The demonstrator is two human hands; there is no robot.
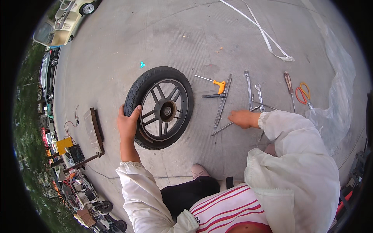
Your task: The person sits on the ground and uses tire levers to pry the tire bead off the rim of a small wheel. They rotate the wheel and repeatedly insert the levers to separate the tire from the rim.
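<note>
A black tyre [134, 91] on a spoked dark wheel rim [156, 95] stands tilted on the concrete, to the left of the tools. My left hand [129, 121] grips the tyre's left side, thumb on the near sidewall and fingers behind the tread. To the right, my right hand [244, 119] is low over the ground, closed on a long thin metal bar [221, 129], which shows on both sides of the fingers. Close to that hand lie a flat metal bar [222, 103], a black socket tool [211, 96], an orange-handled hex key [220, 85] and two wrenches [248, 89].
A screwdriver [289, 83], orange-and-red-handled scissors [304, 93] and clear plastic sheeting [334, 105] lie farther right. A white strap [266, 37] is at the far right. On the left are a long metal box [93, 130] with wires and several parked vehicles [87, 194].
</note>
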